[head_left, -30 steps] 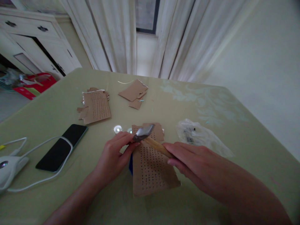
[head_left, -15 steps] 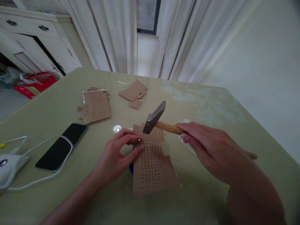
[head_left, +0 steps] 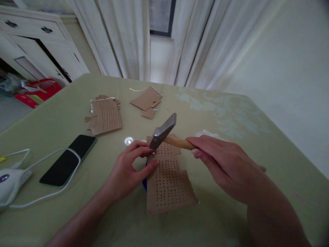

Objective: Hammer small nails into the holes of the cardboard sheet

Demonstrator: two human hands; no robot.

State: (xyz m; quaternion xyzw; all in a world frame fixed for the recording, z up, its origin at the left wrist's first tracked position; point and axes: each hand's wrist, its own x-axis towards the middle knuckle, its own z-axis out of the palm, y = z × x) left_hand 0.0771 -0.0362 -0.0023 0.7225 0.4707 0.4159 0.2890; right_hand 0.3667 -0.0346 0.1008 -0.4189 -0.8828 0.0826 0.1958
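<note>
Pinching small pale-tipped pin [head_left: 153, 153] in left hand [head_left: 124, 168] over upper-left part of hole-punched brown cardboard sheet [head_left: 168, 185], gripping wooden-handled grey metal hammer [head_left: 177, 141] in curled right hand [head_left: 226, 164], slanting handle leftward with head just above pin.

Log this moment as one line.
left hand: at left edge of perforated cardboard, hold unclear; right hand: holding hammer; hammer head: near left hand; smartphone: left of both hands
</note>
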